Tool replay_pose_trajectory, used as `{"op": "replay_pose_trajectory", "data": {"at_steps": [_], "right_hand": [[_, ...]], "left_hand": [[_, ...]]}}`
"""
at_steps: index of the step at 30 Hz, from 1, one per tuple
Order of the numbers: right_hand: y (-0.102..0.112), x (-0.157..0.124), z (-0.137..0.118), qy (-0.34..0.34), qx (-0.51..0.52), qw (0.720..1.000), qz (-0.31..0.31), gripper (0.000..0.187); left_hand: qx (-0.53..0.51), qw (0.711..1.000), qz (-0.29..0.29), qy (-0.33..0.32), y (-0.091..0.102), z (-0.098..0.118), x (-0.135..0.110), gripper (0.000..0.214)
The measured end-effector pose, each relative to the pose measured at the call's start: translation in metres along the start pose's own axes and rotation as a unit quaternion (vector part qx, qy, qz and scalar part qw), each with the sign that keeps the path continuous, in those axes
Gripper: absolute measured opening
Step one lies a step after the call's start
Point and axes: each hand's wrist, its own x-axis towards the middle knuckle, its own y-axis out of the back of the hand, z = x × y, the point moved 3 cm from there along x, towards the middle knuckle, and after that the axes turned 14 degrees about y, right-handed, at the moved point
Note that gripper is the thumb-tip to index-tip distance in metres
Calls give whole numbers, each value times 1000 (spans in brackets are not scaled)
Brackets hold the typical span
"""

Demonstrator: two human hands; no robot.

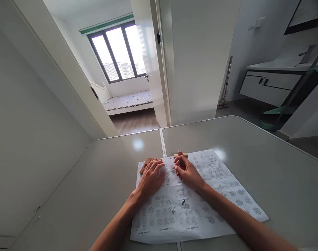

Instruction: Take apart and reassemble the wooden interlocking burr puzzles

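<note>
A large printed instruction sheet (200, 195) lies on the grey table (96, 188). My left hand (151, 178) rests on the sheet with its fingers stretched flat, their tips touching loose wooden puzzle pieces (145, 164) at the sheet's top left. My right hand (187, 172) is curled, its fingertips pinched on a small wooden cross-shaped puzzle (180, 154) at the sheet's top edge. Both forearms reach in from the bottom of the view.
A seam (162, 143) runs down the table's middle. Beyond the table, an open doorway (127, 87) leads to a room with a window and a bed. A cabinet with a sink (271, 82) stands at the right, with a green-framed object (284, 111) in front of it.
</note>
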Motion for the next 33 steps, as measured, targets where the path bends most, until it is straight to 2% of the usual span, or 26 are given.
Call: {"op": "replay_pose_trajectory", "data": {"at_steps": [6,13,17,27,33], "right_hand": [[-11,-4,-19,9,57,993,-102,30],[-16,-10,-30,23,104,976,-190,37],[-16,-9,-28,27,138,965,-220,39],[-15,-12,-27,2,177,952,-250,41],[-15,-12,-18,-18,199,944,-263,43]], "left_hand": [[-18,1000,0,6,-1,-2,-1,37],[-89,995,-32,13,-1,-1,-9,81],[-100,993,-62,-12,-1,1,-11,90],[-102,991,-90,-5,2,5,-11,82],[-120,986,-117,-7,3,4,-9,65]]}}
